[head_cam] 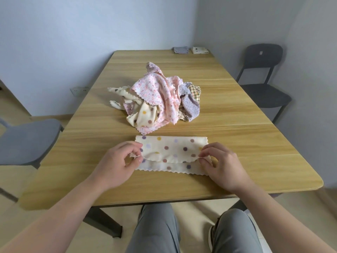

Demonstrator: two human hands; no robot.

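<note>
A cream cloth with coloured dots (171,150) lies near the front edge of the wooden table (237,136), its top layer folded over toward me and stopping short of the near scalloped edge. My left hand (118,163) pinches the folded layer's left corner. At the opposite end my right hand (220,163) pinches the right corner. Behind the cloth sits a loose pile of patterned cloths (156,99), pink floral on top.
Two small folded cloths, a grey one (180,49) and a cream one (200,50), lie at the table's far edge. A dark chair (262,83) stands to the right and a grey chair (27,139) to the left. My knees show below the table.
</note>
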